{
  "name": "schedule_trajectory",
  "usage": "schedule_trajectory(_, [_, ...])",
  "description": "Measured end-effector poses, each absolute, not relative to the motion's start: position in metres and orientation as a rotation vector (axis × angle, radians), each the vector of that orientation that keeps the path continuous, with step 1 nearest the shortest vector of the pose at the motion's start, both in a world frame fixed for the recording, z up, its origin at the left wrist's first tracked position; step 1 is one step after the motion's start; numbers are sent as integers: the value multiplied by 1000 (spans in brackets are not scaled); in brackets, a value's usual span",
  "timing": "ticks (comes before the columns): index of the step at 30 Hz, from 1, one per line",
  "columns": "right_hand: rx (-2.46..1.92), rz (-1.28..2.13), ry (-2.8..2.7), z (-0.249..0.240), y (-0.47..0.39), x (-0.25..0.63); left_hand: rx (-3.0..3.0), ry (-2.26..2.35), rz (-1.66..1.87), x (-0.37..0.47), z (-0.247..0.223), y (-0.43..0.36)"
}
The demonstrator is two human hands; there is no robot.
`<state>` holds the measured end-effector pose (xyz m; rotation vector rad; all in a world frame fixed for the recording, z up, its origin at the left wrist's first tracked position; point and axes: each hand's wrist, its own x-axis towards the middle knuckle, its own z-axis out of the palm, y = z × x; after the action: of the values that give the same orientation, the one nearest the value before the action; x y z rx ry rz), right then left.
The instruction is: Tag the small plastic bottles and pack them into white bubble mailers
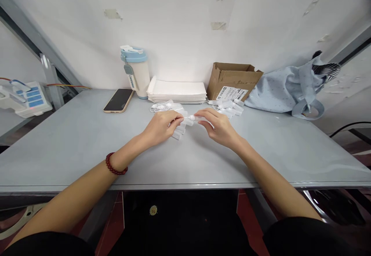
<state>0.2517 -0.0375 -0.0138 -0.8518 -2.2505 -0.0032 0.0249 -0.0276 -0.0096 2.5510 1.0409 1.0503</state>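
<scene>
Over the middle of the table, my right hand [220, 127] pinches a small white translucent plastic tube [191, 118] between thumb and fingers. My left hand [161, 127] is closed, thumb against forefinger, at the thin pale tip or cord on the tube's left end. What exactly lies between the left fingertips is too small to make out. Similar white pieces [177, 134] lie under and behind my left hand, partly hidden by it, with thin cords [158, 107] among them. Another heap of white pieces [232, 107] lies just beyond my right hand.
Along the wall stand a cream tumbler [140, 76] with a blue lid, a stack of white sheets or envelopes [178, 89] and an open cardboard box [227, 82]. A phone [118, 100] lies at left. On the right rests a light-blue cloth bag [275, 89].
</scene>
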Motion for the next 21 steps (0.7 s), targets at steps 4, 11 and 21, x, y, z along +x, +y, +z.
schedule_trajectory(4, [-851, 17, -2255, -14, -37, 251, 2551, 1070, 1025, 25, -9, -28])
schedule_trajectory(11, [-830, -19, -2272, -13, -39, 251, 2648, 1066, 1000, 23, -13, -26])
schedule_trajectory(21, [-791, -53, -2270, -21, -39, 247, 2786, 1067, 928, 22, -18, -27])
